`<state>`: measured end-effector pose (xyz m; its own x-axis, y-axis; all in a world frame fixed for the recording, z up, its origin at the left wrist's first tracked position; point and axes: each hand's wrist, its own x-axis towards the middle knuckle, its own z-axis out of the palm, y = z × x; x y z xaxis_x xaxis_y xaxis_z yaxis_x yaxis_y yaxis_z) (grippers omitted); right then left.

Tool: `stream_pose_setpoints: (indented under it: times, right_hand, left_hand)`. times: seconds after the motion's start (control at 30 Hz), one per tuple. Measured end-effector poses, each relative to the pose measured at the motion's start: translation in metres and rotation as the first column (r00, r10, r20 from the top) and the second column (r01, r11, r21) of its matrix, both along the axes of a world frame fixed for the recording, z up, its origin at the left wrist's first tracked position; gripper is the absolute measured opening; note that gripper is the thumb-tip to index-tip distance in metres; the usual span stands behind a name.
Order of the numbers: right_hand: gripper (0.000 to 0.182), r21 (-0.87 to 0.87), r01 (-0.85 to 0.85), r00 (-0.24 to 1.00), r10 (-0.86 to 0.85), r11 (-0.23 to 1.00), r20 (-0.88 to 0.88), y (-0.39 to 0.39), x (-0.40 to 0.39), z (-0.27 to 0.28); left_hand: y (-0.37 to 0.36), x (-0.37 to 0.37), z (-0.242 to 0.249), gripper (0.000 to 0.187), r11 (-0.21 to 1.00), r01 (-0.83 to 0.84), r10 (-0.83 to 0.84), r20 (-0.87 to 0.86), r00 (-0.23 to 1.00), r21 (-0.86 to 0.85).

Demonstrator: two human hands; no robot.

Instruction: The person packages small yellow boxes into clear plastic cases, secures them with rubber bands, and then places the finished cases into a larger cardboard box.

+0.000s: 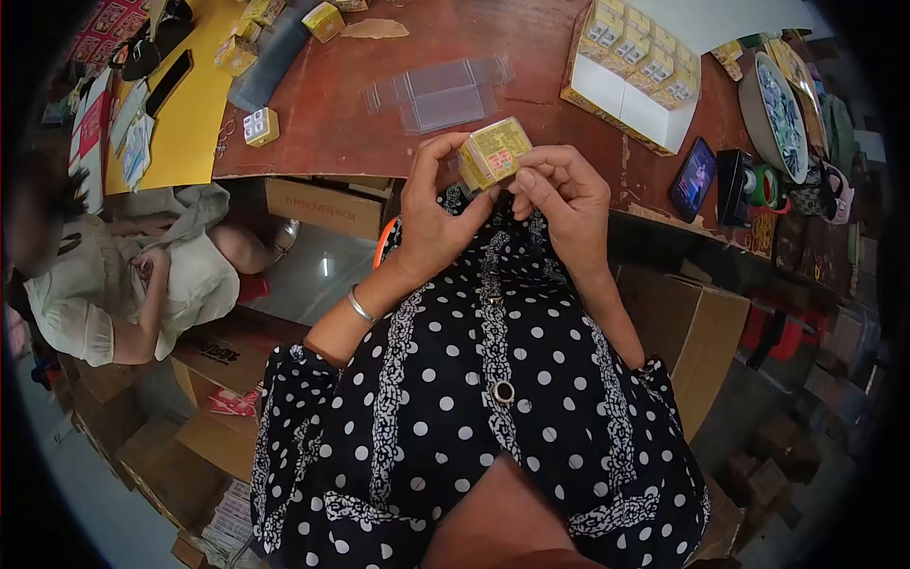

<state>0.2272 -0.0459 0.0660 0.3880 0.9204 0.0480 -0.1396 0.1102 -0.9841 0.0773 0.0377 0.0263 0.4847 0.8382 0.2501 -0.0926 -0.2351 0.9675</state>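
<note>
A small yellow box (pixel 498 152), with a red-and-white patch on one face and what looks like a clear plastic sleeve around it, is up in front of my chest at the table edge. My left hand (pixel 438 211) grips it between thumb and fingers from the left. At its right edge, the thumb and fingertips of my right hand (pixel 567 197) are pinched together. Just beyond lies an unfolded clear plastic box blank (pixel 445 97), flat on the table. Another small yellow-and-white box (pixel 261 126) sits to the left.
An open carton (pixel 621 109) holds rows of similar boxes at back right. Further right are a phone (pixel 695 178), tape rolls (pixel 766 186) and a basin (pixel 758 123) of small packets. More yellow boxes (pixel 237 55) stand back left. A person (pixel 142 275) sits at my left.
</note>
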Motion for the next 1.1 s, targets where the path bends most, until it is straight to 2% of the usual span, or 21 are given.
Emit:
stream_pose_setpoints:
  times: [0.13,0.2,0.23,0.27,0.3,0.33,0.37,0.43,0.5,0.63,0.7,0.73,0.8,0.93,1.0,1.03,1.1]
  right_hand:
    - [0.022,-0.035,-0.003,0.999,0.005,0.999,0.043,0.002,0.003,0.001]
    - [0.033,-0.176,0.03,0.999,-0.023,0.984,0.043,0.004,0.003,0.011]
    - [0.033,-0.175,0.031,0.999,-0.023,0.984,0.044,0.004,0.005,0.007]
    - [0.038,-0.109,0.143,0.962,-0.113,0.984,0.249,0.004,0.01,-0.002]
    - [0.043,-0.02,0.239,0.875,-0.207,0.971,0.437,0.005,0.012,-0.008]
    - [0.043,-0.019,0.24,0.874,-0.207,0.971,0.44,0.006,0.014,-0.01]
    - [0.044,0.003,0.202,0.902,-0.188,0.979,0.39,0.006,0.015,-0.011]
    - [0.046,0.029,0.173,0.924,-0.173,0.984,0.342,0.004,0.016,-0.008]
    - [0.042,0.035,0.113,0.97,-0.118,0.993,0.215,0.001,0.017,0.0]
    - [0.033,0.097,0.171,0.955,-0.19,0.98,0.23,-0.002,0.033,0.004]
    - [0.025,0.187,0.245,0.959,-0.267,0.951,0.1,0.001,0.033,0.005]
    - [0.025,0.186,0.248,0.958,-0.27,0.951,0.102,0.002,0.034,0.004]
    - [0.02,0.215,0.23,0.97,-0.24,0.949,0.024,0.003,0.035,0.0]
    - [0.015,0.159,0.137,0.987,-0.148,0.978,0.057,-0.001,0.036,-0.005]
    - [0.03,0.114,0.072,0.995,-0.08,0.991,0.066,-0.001,0.03,0.0]
    - [0.03,0.112,0.068,0.995,-0.075,0.991,0.062,-0.001,0.026,0.005]
    - [0.056,0.065,-0.034,0.998,0.037,0.997,-0.048,-0.001,0.019,0.013]
  left_hand:
    - [-0.003,0.002,-0.003,0.057,1.0,0.003,-0.003,0.017,1.0,-0.014]
    - [-0.003,0.002,-0.003,0.056,0.999,0.002,-0.001,0.035,0.999,-0.043]
    - [-0.002,0.002,-0.003,0.056,0.997,0.025,-0.022,0.045,0.999,-0.069]
    - [-0.002,0.002,-0.003,0.057,0.994,0.047,-0.042,0.056,0.998,-0.095]
    - [-0.002,0.002,0.0,0.057,0.994,0.047,-0.042,0.058,0.997,-0.095]
    - [-0.003,0.002,0.005,0.057,0.981,0.086,-0.075,0.069,0.995,-0.174]
    - [-0.004,0.003,0.009,0.057,0.96,0.126,-0.109,0.081,0.991,-0.25]
    - [-0.005,0.003,0.012,0.057,0.948,0.155,-0.126,0.119,0.985,-0.278]
    - [-0.004,0.005,0.012,0.056,0.934,0.191,-0.146,0.164,0.976,-0.303]
    - [0.002,0.001,0.009,0.055,0.933,0.161,-0.097,0.207,0.973,-0.32]
    - [0.005,0.0,0.008,0.056,0.93,0.147,-0.077,0.213,0.974,-0.337]
    - [0.005,0.001,0.008,0.056,0.929,0.151,-0.08,0.215,0.973,-0.338]
    - [0.005,0.002,0.008,0.056,0.935,0.141,-0.067,0.23,0.971,-0.325]
    - [0.004,0.001,0.003,0.057,0.943,0.136,-0.084,0.18,0.98,-0.304]
    - [0.003,0.001,0.002,0.056,0.976,0.072,-0.057,0.075,0.996,-0.205]
    - [0.002,0.001,0.001,0.056,0.976,0.066,-0.053,0.071,0.996,-0.207]
    - [0.002,0.002,0.0,0.054,0.995,0.009,-0.002,0.062,0.998,-0.101]
